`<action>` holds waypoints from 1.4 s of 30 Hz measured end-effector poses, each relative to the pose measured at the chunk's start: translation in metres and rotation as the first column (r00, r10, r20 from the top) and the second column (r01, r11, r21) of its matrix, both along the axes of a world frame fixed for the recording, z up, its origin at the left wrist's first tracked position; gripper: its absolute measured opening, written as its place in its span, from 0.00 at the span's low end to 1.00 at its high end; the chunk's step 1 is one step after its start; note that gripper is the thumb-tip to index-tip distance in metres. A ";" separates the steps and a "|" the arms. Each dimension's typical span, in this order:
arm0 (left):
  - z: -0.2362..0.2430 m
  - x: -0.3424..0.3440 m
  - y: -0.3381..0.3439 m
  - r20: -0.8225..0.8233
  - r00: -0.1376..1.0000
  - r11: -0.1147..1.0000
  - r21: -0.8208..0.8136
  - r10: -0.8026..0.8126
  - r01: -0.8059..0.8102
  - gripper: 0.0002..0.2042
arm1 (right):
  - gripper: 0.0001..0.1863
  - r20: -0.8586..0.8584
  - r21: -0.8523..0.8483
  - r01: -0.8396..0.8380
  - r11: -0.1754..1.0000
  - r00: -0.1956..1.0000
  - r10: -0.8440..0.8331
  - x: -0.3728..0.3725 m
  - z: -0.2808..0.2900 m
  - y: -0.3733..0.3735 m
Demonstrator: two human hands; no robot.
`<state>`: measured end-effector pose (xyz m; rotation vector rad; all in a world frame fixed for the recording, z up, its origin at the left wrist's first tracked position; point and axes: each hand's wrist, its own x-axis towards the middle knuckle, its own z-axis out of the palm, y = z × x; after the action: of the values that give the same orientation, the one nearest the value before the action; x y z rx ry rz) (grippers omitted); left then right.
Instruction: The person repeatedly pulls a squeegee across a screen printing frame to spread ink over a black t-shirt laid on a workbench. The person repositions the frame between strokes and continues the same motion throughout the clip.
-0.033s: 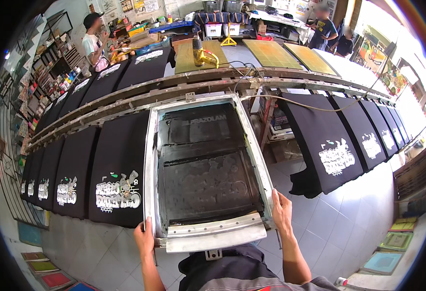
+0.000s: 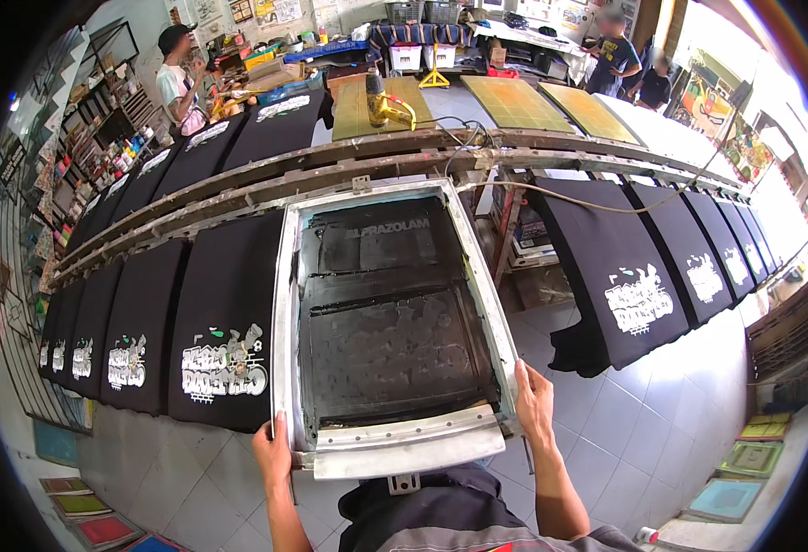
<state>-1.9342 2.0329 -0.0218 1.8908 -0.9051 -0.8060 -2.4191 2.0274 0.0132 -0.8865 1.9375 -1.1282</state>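
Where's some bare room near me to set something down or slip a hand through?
Bare floor tiles lie right of the screen frame, below the printed shirt. Left of the frame, black shirts sit edge to edge. Left hand and right hand occupy the frame's near corners.

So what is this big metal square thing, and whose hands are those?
The picture comes from a camera worn on a person's head, looking down, so the hands at the bottom are that person's own. The round lens bends straight lines.

The left hand and right hand each grip a side of a metal frame. Inside it is a dark, inky screen.

The frame sits in a long row of black shirts laid flat on boards. The shirt on its left has a white and colourful picture on it; one on the right has a white picture.

Behind are long rails, yellow boards, shelves and other people. The floor is pale tiles.
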 end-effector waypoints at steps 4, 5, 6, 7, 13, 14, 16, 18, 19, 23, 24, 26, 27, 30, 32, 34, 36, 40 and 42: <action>0.007 0.011 0.009 0.084 0.996 1.000 0.011 0.004 -0.005 0.23 | 0.37 -0.002 -0.003 0.030 1.000 1.000 -0.030 0.007 -0.006 0.008; 0.013 0.012 0.011 0.085 0.996 1.000 0.023 -0.001 -0.001 0.23 | 0.36 0.018 -0.018 0.030 0.999 0.999 -0.029 0.009 -0.008 0.006; 0.016 0.013 0.014 0.089 0.996 0.999 0.040 -0.005 0.001 0.23 | 0.36 0.038 -0.028 0.027 0.999 0.999 -0.026 0.011 -0.012 0.008; 0.014 0.012 0.014 0.061 0.998 0.999 0.017 0.029 -0.030 0.22 | 0.36 0.072 -0.035 0.024 0.999 0.997 -0.021 0.010 -0.020 0.007; 0.024 0.000 -0.011 0.035 0.998 0.997 0.067 -0.050 0.048 0.21 | 0.36 0.076 -0.048 0.034 0.998 0.997 -0.031 0.000 -0.017 -0.006; 0.021 -0.002 -0.015 0.039 0.996 0.996 0.057 -0.074 0.072 0.21 | 0.36 0.089 -0.055 0.038 0.998 0.995 -0.033 -0.002 -0.018 -0.005; 0.012 -0.011 -0.023 0.044 0.997 0.998 0.024 -0.057 0.056 0.21 | 0.35 0.054 -0.075 0.057 0.996 0.997 -0.053 -0.008 -0.019 -0.005; 0.009 -0.019 -0.029 0.045 0.996 0.997 0.014 -0.083 0.082 0.22 | 0.35 0.032 -0.079 0.070 0.994 0.997 -0.067 -0.015 -0.020 -0.004; 0.007 -0.022 -0.032 0.019 0.995 0.995 0.011 -0.101 0.101 0.22 | 0.35 0.045 -0.059 0.088 0.994 0.995 -0.085 -0.019 -0.020 -0.003; 0.009 -0.044 -0.037 0.024 0.993 0.991 0.082 -0.111 0.109 0.22 | 0.33 0.043 -0.032 0.099 0.995 0.994 -0.097 -0.037 -0.020 -0.002; 0.008 -0.047 -0.035 0.031 0.995 0.991 0.092 -0.100 0.096 0.22 | 0.33 0.038 -0.028 0.096 0.995 0.995 -0.095 -0.039 -0.020 -0.003; 0.002 -0.049 -0.034 0.025 0.994 0.992 0.073 -0.103 0.101 0.22 | 0.33 0.026 -0.022 0.086 0.996 0.996 -0.085 -0.042 -0.020 -0.007; 0.006 -0.051 -0.036 0.025 0.994 0.989 0.105 -0.106 0.103 0.22 | 0.33 0.011 -0.014 0.100 0.995 0.995 -0.100 -0.040 -0.013 -0.009; 0.002 -0.048 -0.039 0.057 0.991 0.983 0.141 -0.125 0.116 0.22 | 0.33 -0.034 0.011 0.099 0.995 0.995 -0.099 -0.044 -0.021 -0.012; -0.005 -0.046 -0.040 0.054 0.993 0.980 0.174 -0.107 0.096 0.22 | 0.32 -0.121 -0.011 0.114 0.993 0.986 -0.115 -0.040 -0.019 -0.017; -0.010 -0.049 -0.040 0.067 0.993 0.985 0.144 -0.101 0.091 0.23 | 0.31 -0.179 0.047 0.112 0.993 0.979 -0.101 -0.039 -0.018 -0.019; -0.012 -0.048 -0.039 0.077 0.991 0.975 0.202 -0.112 0.094 0.23 | 0.31 -0.208 0.039 0.122 0.992 0.972 -0.111 -0.038 -0.029 -0.018; -0.043 -0.050 -0.039 -0.011 1.000 0.989 0.146 -0.016 0.018 0.25 | 0.33 -0.191 -0.054 0.122 0.991 0.973 -0.131 -0.033 -0.061 -0.019; -0.044 -0.050 -0.040 -0.056 0.998 0.990 0.140 -0.022 0.029 0.25 | 0.33 -0.228 -0.067 0.111 0.992 0.966 -0.124 -0.029 -0.057 -0.025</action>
<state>-1.9842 1.9933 -0.0656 1.9720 -0.8603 -0.9535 -2.4482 2.0024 -0.0439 -0.9799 2.1831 -1.1945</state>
